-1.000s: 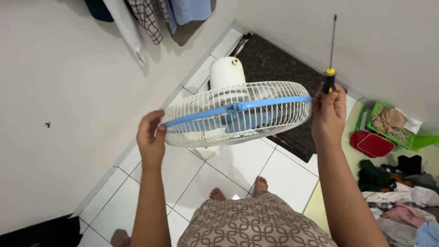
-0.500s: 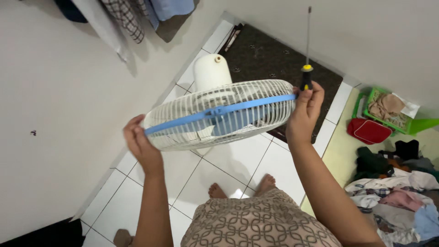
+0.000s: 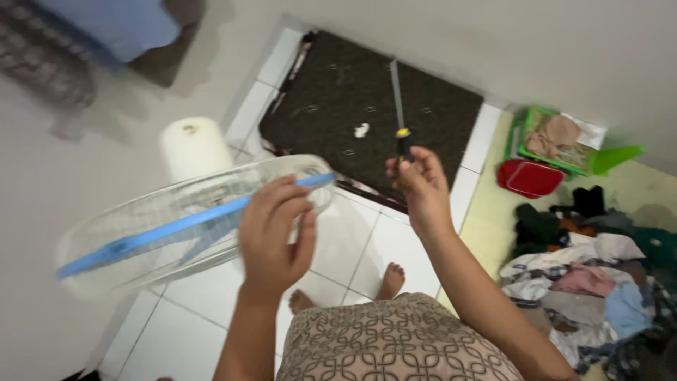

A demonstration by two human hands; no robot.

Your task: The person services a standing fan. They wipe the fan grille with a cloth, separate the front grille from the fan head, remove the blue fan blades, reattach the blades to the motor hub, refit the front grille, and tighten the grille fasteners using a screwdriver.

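Gripping screwdriver (image 3: 400,113) upright in right hand (image 3: 421,185), just right of white fan cage (image 3: 141,233) | left hand (image 3: 275,236) curled half-closed at cage's front rim, grasp unclear | dark mat (image 3: 367,113) beyond cage

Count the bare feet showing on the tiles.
2: one foot peeks out just left of the patterned skirt's top edge, the other foot lies right of it. Both are partly hidden by the skirt.

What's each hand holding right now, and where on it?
Right hand grips the screwdriver by its black handle, shaft pointing away. Left hand is at the fan guard rim; blur hides whether it grips.
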